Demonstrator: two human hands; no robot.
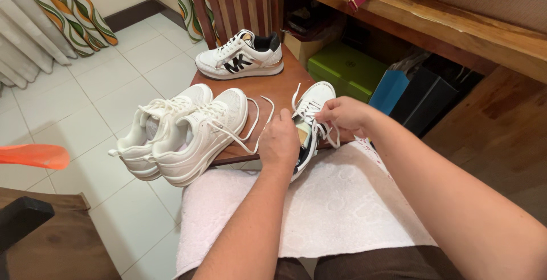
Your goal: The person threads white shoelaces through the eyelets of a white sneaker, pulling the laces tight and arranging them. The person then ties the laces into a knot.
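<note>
On the front edge of the wooden chair seat (273, 86), a white sneaker (310, 114) with dark trim lies between both hands, its heel toward the white towel (342, 206) spread over the lap. Left hand (279, 143) is closed around the sneaker's heel side, steadying it. Right hand (342, 114) pinches a white lace (332, 134) at its tongue. Just to the left sits a pair of all-white sneakers (182, 132), laces loose; a fourth white sneaker with black markings (240, 56) stands farther back.
</note>
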